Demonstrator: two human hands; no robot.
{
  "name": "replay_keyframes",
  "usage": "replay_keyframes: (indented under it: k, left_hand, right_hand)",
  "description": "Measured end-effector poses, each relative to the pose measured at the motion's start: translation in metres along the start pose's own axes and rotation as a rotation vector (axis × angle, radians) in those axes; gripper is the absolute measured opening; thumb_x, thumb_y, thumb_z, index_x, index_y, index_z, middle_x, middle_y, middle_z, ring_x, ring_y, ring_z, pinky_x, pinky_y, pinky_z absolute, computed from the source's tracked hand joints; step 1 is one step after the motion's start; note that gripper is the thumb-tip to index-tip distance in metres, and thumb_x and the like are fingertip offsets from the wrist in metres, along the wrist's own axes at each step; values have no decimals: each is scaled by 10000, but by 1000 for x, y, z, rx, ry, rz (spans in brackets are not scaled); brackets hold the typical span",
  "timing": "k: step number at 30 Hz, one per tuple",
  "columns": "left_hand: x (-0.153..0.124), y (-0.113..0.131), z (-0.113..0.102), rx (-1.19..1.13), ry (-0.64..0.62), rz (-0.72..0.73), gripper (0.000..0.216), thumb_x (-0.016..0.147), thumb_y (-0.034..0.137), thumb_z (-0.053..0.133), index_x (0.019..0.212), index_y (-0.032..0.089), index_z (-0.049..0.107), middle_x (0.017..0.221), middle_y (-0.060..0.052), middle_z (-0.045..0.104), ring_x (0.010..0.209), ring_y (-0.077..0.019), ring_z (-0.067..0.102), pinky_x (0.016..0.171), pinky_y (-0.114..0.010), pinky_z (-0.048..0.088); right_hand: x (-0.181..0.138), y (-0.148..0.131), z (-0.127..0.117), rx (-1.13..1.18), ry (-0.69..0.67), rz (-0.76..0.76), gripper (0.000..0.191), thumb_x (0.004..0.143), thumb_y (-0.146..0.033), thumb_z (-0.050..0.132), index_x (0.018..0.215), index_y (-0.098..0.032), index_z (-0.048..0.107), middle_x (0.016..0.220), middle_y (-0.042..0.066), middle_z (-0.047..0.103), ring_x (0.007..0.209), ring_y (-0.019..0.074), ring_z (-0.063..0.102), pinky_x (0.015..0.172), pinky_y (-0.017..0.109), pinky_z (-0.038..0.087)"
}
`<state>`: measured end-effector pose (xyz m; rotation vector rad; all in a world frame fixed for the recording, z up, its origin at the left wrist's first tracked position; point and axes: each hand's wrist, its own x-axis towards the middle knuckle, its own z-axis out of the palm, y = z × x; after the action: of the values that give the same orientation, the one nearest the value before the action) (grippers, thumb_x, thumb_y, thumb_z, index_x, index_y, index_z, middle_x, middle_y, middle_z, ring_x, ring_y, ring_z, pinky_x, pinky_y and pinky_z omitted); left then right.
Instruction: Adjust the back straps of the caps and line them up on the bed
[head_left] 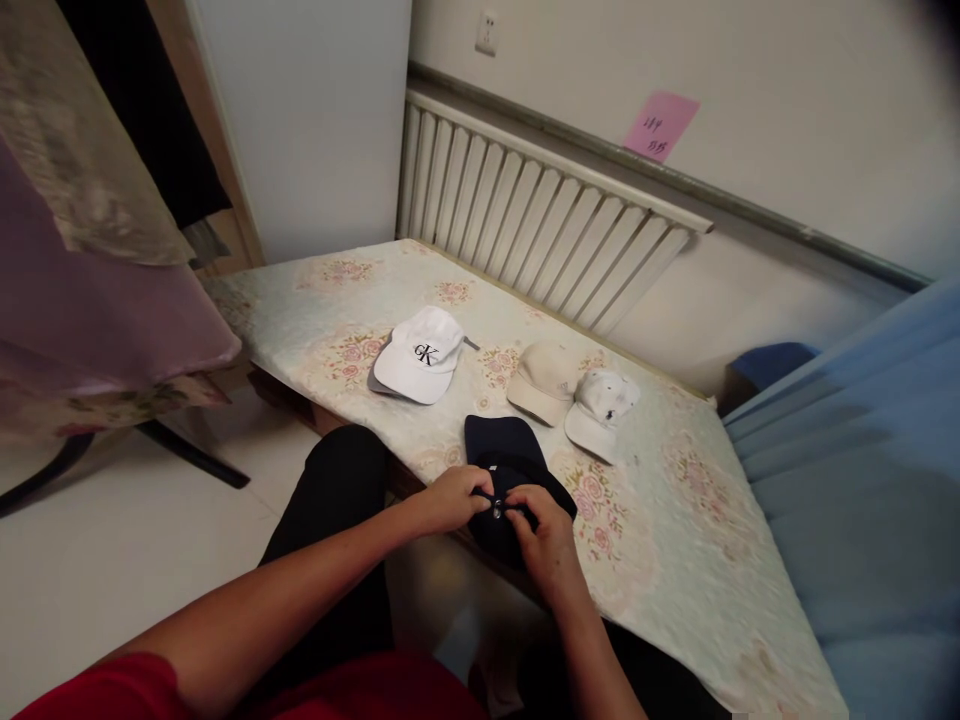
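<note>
A dark navy baseball cap lies at the near edge of the table, its brim pointing away from me. My left hand pinches the cap's back strap on one side of a small metal buckle. On the buckle's other side, my right hand grips the strap between thumb and fingers. Beyond the hands sits a white cap with black letters, on top of a grey one that shows only at its edge. To the right are a beige cap and a white cap with a small dark emblem.
A flower-patterned cloth covers the table. Behind it a white radiator runs along the wall. A blue curtain hangs at the right, and draped cloths stand at the left. My knee is against the table's front.
</note>
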<state>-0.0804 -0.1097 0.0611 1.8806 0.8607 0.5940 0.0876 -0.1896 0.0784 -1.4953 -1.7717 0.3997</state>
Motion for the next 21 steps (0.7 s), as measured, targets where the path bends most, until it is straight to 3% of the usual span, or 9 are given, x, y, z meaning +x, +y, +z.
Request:
replay_keyframes:
  k: [3, 6, 8, 10, 12, 18, 21]
  left_hand:
    - [-4, 4, -1, 159, 65, 66, 130, 680, 124, 513, 715, 205, 610, 765, -14, 590, 786, -180, 512, 742, -275, 381]
    - [-5, 10, -2, 331, 171, 162, 136, 708, 128, 505, 753, 208, 605, 800, -41, 593, 883, -224, 469, 826, -344, 338]
    - [-4, 14, -1, 323, 191, 183, 118, 710, 133, 508, 741, 208, 594, 765, -39, 574, 877, -225, 457, 805, -344, 333]
    - [-2, 20, 1, 236, 190, 152, 90, 704, 139, 508, 695, 204, 569, 708, -22, 526, 809, -200, 460, 737, -312, 343]
    - [2, 29, 4, 136, 208, 112, 73, 705, 153, 502, 662, 198, 540, 674, 0, 477, 735, -170, 452, 671, -279, 337]
    - [19, 65, 14, -339, 274, -95, 97, 750, 265, 503, 693, 186, 499, 584, 48, 435, 556, -107, 401, 522, -226, 293]
    - [30, 82, 20, -452, 341, -129, 109, 744, 274, 523, 693, 183, 492, 578, 51, 455, 549, -95, 407, 515, -213, 296]
  right_hand:
    - [-7, -12, -2, -8, 226, 34, 164, 801, -214, 528, 937, -214, 620, 1005, 82, 644, 984, 224, 565, 903, 390, 420]
    - [-23, -30, 2, 136, 325, 274, 132, 827, -300, 516, 858, -220, 616, 871, 60, 657, 836, 205, 604, 799, 348, 461]
    - [-36, -40, 12, 351, 132, 462, 151, 816, -334, 521, 836, -217, 615, 748, 32, 655, 668, 179, 606, 650, 304, 477]
    - [-46, -47, 25, 509, -168, 493, 110, 761, -281, 565, 812, -213, 635, 708, 14, 663, 629, 172, 611, 622, 290, 475]
    - [-51, -50, 37, 599, -316, 498, 147, 724, -229, 573, 843, -214, 657, 759, 11, 684, 653, 173, 628, 631, 288, 479]
    - [-43, -52, 51, 692, -260, 496, 201, 682, -171, 551, 847, -204, 661, 721, -10, 655, 648, 154, 615, 635, 274, 481]
    - [-35, -57, 53, 748, -293, 446, 237, 687, -162, 555, 898, -192, 660, 746, -4, 664, 699, 170, 628, 673, 293, 492]
